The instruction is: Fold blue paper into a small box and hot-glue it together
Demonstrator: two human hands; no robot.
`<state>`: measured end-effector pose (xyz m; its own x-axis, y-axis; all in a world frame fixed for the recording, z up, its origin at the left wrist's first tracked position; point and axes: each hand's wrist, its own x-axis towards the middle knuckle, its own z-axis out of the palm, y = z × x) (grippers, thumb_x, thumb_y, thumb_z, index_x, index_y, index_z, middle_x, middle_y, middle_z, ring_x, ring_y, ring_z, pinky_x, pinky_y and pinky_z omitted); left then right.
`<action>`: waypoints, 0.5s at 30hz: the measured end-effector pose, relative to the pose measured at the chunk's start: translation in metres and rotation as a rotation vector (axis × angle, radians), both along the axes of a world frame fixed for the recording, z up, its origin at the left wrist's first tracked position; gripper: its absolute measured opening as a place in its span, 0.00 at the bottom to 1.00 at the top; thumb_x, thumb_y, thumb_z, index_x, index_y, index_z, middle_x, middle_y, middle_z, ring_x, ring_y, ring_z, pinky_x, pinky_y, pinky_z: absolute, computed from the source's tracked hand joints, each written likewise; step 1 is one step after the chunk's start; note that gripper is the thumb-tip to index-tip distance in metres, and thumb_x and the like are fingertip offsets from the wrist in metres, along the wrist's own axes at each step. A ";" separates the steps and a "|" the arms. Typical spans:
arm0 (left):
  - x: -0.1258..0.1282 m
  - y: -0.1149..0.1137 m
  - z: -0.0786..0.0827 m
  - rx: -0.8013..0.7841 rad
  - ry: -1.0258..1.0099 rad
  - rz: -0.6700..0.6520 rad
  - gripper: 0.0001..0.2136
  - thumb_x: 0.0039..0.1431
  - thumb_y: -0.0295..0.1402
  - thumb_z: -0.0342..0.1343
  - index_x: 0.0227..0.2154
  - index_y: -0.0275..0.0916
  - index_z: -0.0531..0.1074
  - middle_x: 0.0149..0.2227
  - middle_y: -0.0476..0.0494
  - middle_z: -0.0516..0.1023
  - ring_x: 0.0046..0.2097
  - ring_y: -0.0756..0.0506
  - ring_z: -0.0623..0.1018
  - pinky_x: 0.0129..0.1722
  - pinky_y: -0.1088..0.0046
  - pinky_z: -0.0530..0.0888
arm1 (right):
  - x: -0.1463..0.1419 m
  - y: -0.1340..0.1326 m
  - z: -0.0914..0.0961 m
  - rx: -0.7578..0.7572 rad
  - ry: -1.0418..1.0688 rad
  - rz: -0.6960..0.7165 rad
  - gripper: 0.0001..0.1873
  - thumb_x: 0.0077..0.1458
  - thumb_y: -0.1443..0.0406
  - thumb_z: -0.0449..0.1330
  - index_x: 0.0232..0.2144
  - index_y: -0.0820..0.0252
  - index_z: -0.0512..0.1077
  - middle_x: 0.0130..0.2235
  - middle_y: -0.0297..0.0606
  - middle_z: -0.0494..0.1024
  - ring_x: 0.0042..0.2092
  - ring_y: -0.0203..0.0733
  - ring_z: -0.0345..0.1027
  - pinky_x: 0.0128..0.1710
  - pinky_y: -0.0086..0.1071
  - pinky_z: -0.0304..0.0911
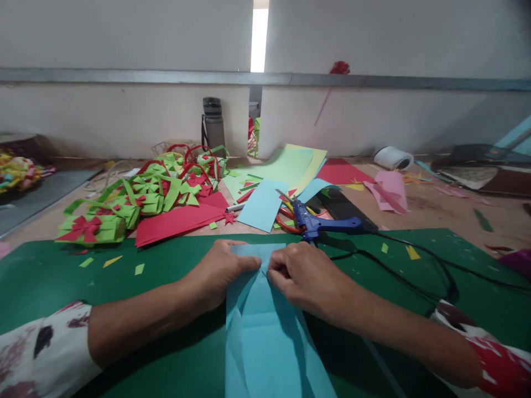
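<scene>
A long sheet of light blue paper (269, 342) with creases lies in front of me on the green cutting mat (166, 309). My left hand (222, 271) grips its far left edge, thumb pressed on top and fingers underneath. At the far right part of the same paper, my right hand (296, 271) is closed, its thumb and bent fingers pinching a fold near the middle. The two thumbs are close together. Just beyond my right hand rests a blue glue gun (317, 221); its black cord runs to the right.
Several green paper bags with red bows (91, 228) are heaped at the left beside red paper strips (182, 218). Farther back are green sheets (286, 166), a dark bottle (213, 124), a black phone-like slab (346, 210), pink paper (388, 190) and a white roll (393, 158).
</scene>
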<state>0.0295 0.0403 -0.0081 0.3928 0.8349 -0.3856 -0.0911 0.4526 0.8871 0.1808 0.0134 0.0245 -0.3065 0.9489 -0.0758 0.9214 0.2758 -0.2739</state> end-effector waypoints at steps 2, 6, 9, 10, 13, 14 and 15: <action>0.000 0.000 0.000 0.009 -0.007 -0.002 0.08 0.36 0.26 0.60 0.20 0.36 0.65 0.18 0.52 0.68 0.27 0.42 0.76 0.31 0.63 0.74 | 0.000 0.000 0.000 -0.006 -0.003 -0.001 0.09 0.43 0.70 0.52 0.14 0.61 0.62 0.15 0.30 0.58 0.19 0.30 0.44 0.20 0.31 0.37; -0.001 0.000 -0.001 0.013 -0.001 -0.014 0.07 0.37 0.26 0.59 0.21 0.36 0.66 0.19 0.51 0.69 0.26 0.43 0.76 0.30 0.63 0.74 | 0.000 0.002 0.001 -0.030 0.007 0.018 0.09 0.44 0.70 0.51 0.15 0.62 0.63 0.16 0.30 0.59 0.20 0.30 0.46 0.21 0.30 0.38; 0.000 0.000 -0.001 0.008 0.011 -0.007 0.06 0.37 0.26 0.58 0.21 0.36 0.66 0.18 0.52 0.69 0.25 0.43 0.76 0.29 0.64 0.73 | 0.000 0.002 0.002 -0.042 0.016 0.034 0.09 0.44 0.71 0.51 0.16 0.62 0.62 0.17 0.30 0.59 0.21 0.30 0.46 0.22 0.30 0.39; 0.000 0.000 -0.001 0.008 0.014 -0.001 0.06 0.37 0.26 0.58 0.21 0.36 0.66 0.18 0.52 0.68 0.25 0.43 0.75 0.29 0.64 0.73 | 0.000 0.002 0.002 -0.043 0.013 0.031 0.09 0.44 0.71 0.51 0.15 0.62 0.62 0.17 0.30 0.59 0.21 0.30 0.46 0.22 0.30 0.39; 0.001 0.001 -0.001 0.004 0.033 0.016 0.07 0.36 0.26 0.59 0.21 0.36 0.66 0.18 0.52 0.68 0.24 0.43 0.75 0.28 0.65 0.73 | 0.000 0.002 0.002 -0.046 0.000 0.014 0.09 0.44 0.71 0.51 0.15 0.61 0.61 0.16 0.30 0.58 0.20 0.30 0.45 0.21 0.30 0.38; 0.001 0.001 -0.001 0.005 0.034 0.015 0.07 0.36 0.26 0.59 0.21 0.36 0.66 0.18 0.52 0.69 0.24 0.43 0.75 0.28 0.65 0.73 | 0.000 0.002 0.002 -0.048 -0.002 0.009 0.09 0.43 0.71 0.51 0.15 0.62 0.61 0.16 0.30 0.57 0.20 0.30 0.45 0.21 0.30 0.38; 0.001 0.002 -0.001 0.009 0.033 0.010 0.07 0.36 0.27 0.59 0.21 0.36 0.66 0.18 0.52 0.69 0.24 0.43 0.75 0.28 0.65 0.73 | 0.000 0.002 0.002 -0.051 -0.004 0.005 0.09 0.43 0.71 0.51 0.15 0.62 0.61 0.16 0.30 0.58 0.20 0.30 0.45 0.21 0.30 0.38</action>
<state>0.0303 0.0418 -0.0092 0.3720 0.8420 -0.3907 -0.0661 0.4439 0.8937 0.1806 0.0158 0.0263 -0.3105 0.9423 -0.1249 0.9211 0.2659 -0.2843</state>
